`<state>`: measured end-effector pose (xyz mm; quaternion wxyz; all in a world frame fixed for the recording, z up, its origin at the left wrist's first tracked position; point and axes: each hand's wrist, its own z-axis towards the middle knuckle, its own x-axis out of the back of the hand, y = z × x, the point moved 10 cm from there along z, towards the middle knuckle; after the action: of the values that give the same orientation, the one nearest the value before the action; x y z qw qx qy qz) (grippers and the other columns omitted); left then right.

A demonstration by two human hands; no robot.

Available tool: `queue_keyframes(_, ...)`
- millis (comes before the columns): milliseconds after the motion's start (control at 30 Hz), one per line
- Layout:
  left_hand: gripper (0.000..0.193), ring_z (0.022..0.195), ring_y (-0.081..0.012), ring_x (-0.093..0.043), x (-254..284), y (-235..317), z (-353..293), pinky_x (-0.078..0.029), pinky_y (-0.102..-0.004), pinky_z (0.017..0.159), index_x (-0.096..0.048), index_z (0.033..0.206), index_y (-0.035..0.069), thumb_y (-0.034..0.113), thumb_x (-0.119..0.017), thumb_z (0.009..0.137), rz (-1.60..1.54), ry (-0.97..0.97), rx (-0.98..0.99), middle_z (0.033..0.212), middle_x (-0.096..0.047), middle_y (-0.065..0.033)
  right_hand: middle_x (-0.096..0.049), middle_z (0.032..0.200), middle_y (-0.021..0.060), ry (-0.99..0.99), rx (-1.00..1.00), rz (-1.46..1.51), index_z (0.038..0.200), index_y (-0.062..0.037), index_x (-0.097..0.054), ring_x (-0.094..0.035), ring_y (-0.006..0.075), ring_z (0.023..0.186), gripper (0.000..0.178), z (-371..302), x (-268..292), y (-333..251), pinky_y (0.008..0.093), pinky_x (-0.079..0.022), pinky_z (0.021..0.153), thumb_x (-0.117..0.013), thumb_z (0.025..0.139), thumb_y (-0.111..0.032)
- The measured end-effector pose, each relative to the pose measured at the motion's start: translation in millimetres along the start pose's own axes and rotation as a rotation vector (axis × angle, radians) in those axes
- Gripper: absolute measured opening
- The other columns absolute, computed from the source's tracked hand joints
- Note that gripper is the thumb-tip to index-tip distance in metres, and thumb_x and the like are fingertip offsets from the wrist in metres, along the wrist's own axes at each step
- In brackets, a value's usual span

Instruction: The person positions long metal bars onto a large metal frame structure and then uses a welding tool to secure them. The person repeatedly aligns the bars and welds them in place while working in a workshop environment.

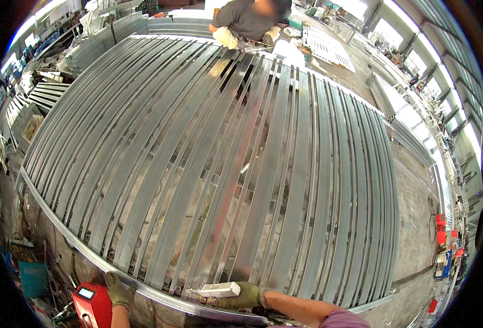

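Observation:
A large panel of parallel grey metal slats lies in front of me, bordered by a curved-looking near rail. My left hand, in a dark green work glove, is at the near rail beside a red machine with a small lit display. Its fingers look stretched out, with nothing seen in them. At the slats' near ends, my gloved right hand is closed on a pale boxy handheld piece. A thin end of it points left over the rail. My fingers are partly hidden behind it.
A co-worker in a dark shirt sits or crouches at the panel's far edge. Stacked metal profiles stand far left. A white slatted panel lies on the floor far right. Red and blue tools stand at the right.

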<state>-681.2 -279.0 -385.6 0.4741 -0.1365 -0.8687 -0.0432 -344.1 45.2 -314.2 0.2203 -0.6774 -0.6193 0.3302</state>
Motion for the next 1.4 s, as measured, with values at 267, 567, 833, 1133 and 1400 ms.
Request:
queue_keyframes(267, 0.116, 0.161, -0.0435, -0.003, -15.9, -13.2, 6.7, -0.005, -0.0456, 0.133, -0.022, 0.159, -0.014, 0.05, -0.08, 0.081, -0.07, 0.032, -0.035, 0.171, -0.01, -0.0304, -0.069, 0.079, -0.0009, -0.042, -0.092, 0.019, 0.145, -0.0183, -0.062, -0.058, 0.0086, 0.056, 0.076, -14.0, 2.4, -19.3, 0.0264, -0.05, 0.052, -0.08, 0.086, -0.062)
queue_keyframes(567, 0.116, 0.161, -0.0431, -0.002, -7.4, -4.0, 2.7, -0.003, -0.0457, 0.132, -0.018, 0.16, -0.015, 0.051, -0.076, 0.084, -0.099, -0.014, -0.053, 0.172, -0.009, -0.0307, -0.072, 0.089, 0.0033, -0.026, -0.111, 0.014, 0.149, -0.017, -0.058, -0.059, 0.0099, 0.056, 0.081, -19.6, 6.4, -27.1, 0.0263, -0.05, 0.05, -0.079, 0.087, -0.064)
queue_keyframes(833, 0.115, 0.161, -0.0431, 0.001, -10.8, -12.1, 1.9, -0.002, -0.0464, 0.132, -0.016, 0.161, -0.014, 0.052, -0.074, 0.087, -0.099, -0.013, -0.037, 0.172, -0.006, -0.0303, -0.072, 0.091, 0.002, -0.029, -0.098, 0.025, 0.148, -0.0171, -0.059, -0.059, 0.0101, 0.058, 0.081, -17.7, 3.6, -26.6, 0.027, -0.05, 0.051, -0.08, 0.086, -0.063)
queue_keyframes(1133, 0.115, 0.162, -0.0419, -0.003, -13.2, 0.4, -0.1, -0.006, -0.0428, 0.132, -0.014, 0.161, -0.014, 0.052, -0.074, 0.087, -0.092, -0.03, -0.06, 0.171, -0.005, -0.0322, -0.072, 0.092, 0.0, -0.023, -0.181, 0.031, 0.148, -0.0185, -0.059, -0.059, 0.0087, 0.059, 0.08, -28.3, 10.9, -23.4, 0.0265, -0.051, 0.054, -0.082, 0.085, -0.062)
queue_keyframes(1400, 0.089, 0.152, -0.0475, -0.026, -26.7, -4.0, 14.0, -0.02, -0.0554, 0.127, -0.032, 0.161, 0.005, 0.05, -0.068, 0.093, -0.002, 0.299, -0.376, 0.166, -0.028, -0.0271, -0.071, 0.09, 0.0, 0.158, -0.115, 0.058, 0.116, -0.0067, -0.071, -0.062, 0.0101, 0.068, 0.039, -22.2, 44.9, -27.0, 0.0287, -0.051, 0.058, -0.083, 0.091, -0.033)
